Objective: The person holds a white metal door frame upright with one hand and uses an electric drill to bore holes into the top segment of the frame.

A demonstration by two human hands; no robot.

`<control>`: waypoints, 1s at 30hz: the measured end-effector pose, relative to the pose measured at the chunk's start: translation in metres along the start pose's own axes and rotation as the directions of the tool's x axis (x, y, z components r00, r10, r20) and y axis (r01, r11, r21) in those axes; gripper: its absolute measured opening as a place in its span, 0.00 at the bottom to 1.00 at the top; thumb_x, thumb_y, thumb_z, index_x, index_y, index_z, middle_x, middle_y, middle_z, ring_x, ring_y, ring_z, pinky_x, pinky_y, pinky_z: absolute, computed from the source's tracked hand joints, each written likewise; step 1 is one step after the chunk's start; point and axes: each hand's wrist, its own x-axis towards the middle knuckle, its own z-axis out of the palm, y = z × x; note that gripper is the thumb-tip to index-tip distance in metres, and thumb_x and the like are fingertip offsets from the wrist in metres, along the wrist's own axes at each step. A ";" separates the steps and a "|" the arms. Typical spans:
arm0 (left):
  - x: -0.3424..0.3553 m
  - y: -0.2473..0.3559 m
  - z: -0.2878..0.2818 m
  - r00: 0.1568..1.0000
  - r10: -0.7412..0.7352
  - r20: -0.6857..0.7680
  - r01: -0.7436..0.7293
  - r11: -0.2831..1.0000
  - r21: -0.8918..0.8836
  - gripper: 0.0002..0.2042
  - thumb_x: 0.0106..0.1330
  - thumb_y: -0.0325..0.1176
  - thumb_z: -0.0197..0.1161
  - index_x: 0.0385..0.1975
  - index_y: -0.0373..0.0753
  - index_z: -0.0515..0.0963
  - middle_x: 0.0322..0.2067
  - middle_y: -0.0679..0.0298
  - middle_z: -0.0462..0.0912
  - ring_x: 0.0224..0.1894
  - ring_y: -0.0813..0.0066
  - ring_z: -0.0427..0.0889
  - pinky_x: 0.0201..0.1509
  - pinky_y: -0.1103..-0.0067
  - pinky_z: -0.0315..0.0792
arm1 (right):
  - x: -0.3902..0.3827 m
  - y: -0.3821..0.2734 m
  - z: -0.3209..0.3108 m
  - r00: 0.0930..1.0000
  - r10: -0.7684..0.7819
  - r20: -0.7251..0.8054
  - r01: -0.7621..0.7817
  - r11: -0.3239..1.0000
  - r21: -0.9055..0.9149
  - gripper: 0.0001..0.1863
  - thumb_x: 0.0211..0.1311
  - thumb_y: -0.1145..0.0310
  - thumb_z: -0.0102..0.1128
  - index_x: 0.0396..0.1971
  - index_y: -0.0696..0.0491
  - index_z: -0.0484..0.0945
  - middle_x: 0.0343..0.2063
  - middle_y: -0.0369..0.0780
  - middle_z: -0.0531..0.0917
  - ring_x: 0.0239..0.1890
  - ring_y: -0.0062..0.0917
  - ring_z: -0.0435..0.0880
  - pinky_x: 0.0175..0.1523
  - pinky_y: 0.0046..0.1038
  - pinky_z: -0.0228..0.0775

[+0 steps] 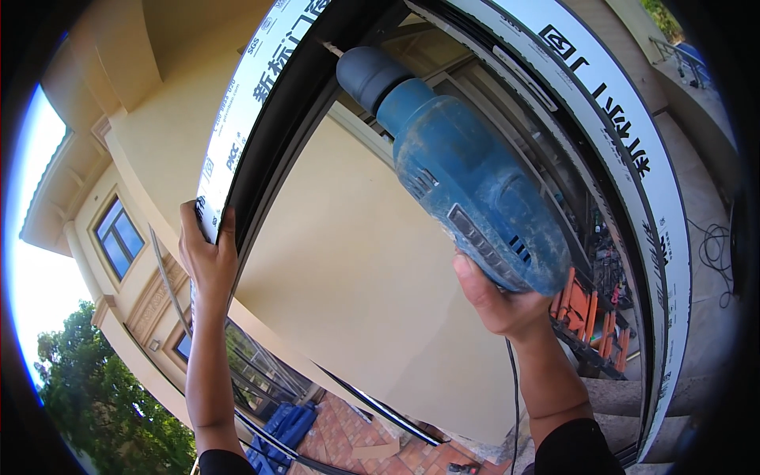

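My right hand (507, 305) is closed round the rear of a dusty blue power drill (475, 174), its handle mostly hidden behind the body. The drill tilts up to the left, and its bit (331, 48) meets or nearly meets the black inner face of a window frame (273, 150); I cannot tell whether it touches. White printed protective film (241, 107) covers the frame's outer face. On the left side of the frame my left hand (210, 245) grips the filmed edge, thumb inside and fingers outside. A dark power cord (513, 396) hangs below my right hand.
Beyond the frame's opening stands a beige wall (372, 269). An orange ladder-like object (586, 324) and cluttered tools lie at the right. Coiled black cable (716, 253) rests farther right. Below are reddish paving tiles (348, 431) and blue material (281, 435); a tree (103, 396) grows lower left.
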 end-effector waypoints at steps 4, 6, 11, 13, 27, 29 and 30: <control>0.001 -0.001 0.007 0.994 0.080 -0.072 -0.083 0.995 -0.049 0.19 0.73 0.47 0.65 0.43 0.36 0.70 0.26 0.49 0.77 0.27 0.56 0.76 0.34 0.66 0.71 | 0.002 0.001 -0.001 1.000 0.016 -0.001 -0.016 1.000 -0.026 0.37 0.51 0.67 0.76 0.60 0.67 0.72 0.48 0.47 0.84 0.46 0.28 0.87 0.52 0.28 0.80; 0.001 -0.003 0.011 0.998 0.061 -0.029 -0.062 0.997 -0.041 0.19 0.73 0.46 0.64 0.43 0.36 0.70 0.26 0.48 0.78 0.27 0.54 0.76 0.34 0.66 0.71 | 0.004 0.006 -0.003 1.000 0.001 0.015 0.000 0.999 -0.039 0.37 0.51 0.67 0.76 0.60 0.67 0.72 0.48 0.47 0.84 0.46 0.28 0.87 0.53 0.28 0.80; -0.001 -0.002 0.005 0.995 0.075 -0.063 -0.079 0.995 -0.060 0.17 0.72 0.44 0.65 0.44 0.36 0.69 0.27 0.46 0.78 0.28 0.52 0.76 0.34 0.65 0.71 | 0.008 -0.002 -0.010 0.995 -0.078 0.060 0.084 0.991 -0.107 0.37 0.51 0.67 0.76 0.60 0.67 0.72 0.48 0.48 0.84 0.46 0.28 0.87 0.53 0.28 0.80; 0.000 -0.003 0.006 0.995 0.080 -0.066 -0.084 0.995 -0.060 0.17 0.72 0.43 0.65 0.44 0.36 0.69 0.27 0.46 0.78 0.28 0.52 0.76 0.34 0.65 0.71 | 0.012 -0.001 -0.010 0.986 -0.145 0.082 0.153 0.983 -0.100 0.37 0.51 0.68 0.76 0.60 0.67 0.72 0.48 0.48 0.85 0.45 0.27 0.88 0.53 0.28 0.80; 0.003 -0.011 0.012 0.997 0.073 -0.029 -0.074 0.996 -0.048 0.16 0.71 0.38 0.66 0.48 0.36 0.69 0.30 0.46 0.80 0.33 0.44 0.81 0.37 0.61 0.73 | 0.030 0.001 -0.001 0.953 -0.282 0.108 0.297 0.939 -0.175 0.41 0.50 0.69 0.77 0.64 0.65 0.69 0.48 0.50 0.86 0.46 0.31 0.90 0.54 0.29 0.82; 0.002 -0.010 0.011 0.995 0.097 -0.038 -0.098 0.995 -0.035 0.16 0.71 0.38 0.66 0.48 0.36 0.69 0.30 0.45 0.79 0.32 0.44 0.80 0.37 0.61 0.73 | 0.022 0.005 -0.004 0.971 -0.215 0.100 0.228 0.964 -0.140 0.40 0.50 0.69 0.77 0.63 0.67 0.69 0.49 0.50 0.85 0.48 0.31 0.89 0.55 0.28 0.81; 0.001 -0.010 0.011 0.994 0.096 -0.050 -0.098 0.995 -0.028 0.16 0.71 0.37 0.66 0.48 0.36 0.69 0.30 0.46 0.79 0.32 0.44 0.80 0.36 0.61 0.73 | 0.018 0.004 -0.005 0.972 -0.215 0.097 0.227 0.964 -0.135 0.40 0.50 0.69 0.77 0.63 0.67 0.69 0.49 0.50 0.85 0.48 0.31 0.89 0.55 0.28 0.81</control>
